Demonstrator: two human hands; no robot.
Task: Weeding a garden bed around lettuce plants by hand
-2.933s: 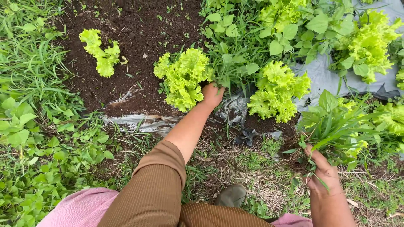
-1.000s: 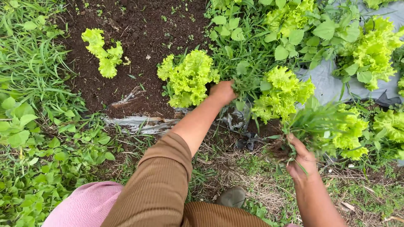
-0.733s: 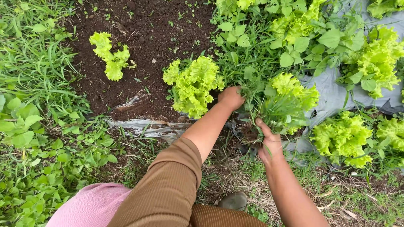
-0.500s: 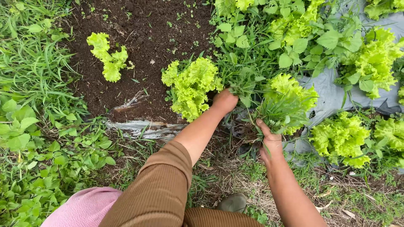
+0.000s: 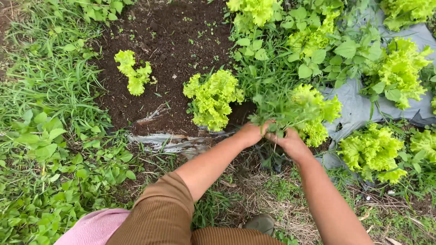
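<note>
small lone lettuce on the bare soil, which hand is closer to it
Left. The left hand is down and to the right of the small lettuce, past the bigger lettuce head. The right hand is farther right still, gripping a bunch of weeds with the left.

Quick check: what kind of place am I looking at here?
Most likely an outdoor vegetable bed: lettuce grows in dark soil edged with plastic mulch, with grass alongside. Both hands, left and right, grip a bunch of weeds.
</note>
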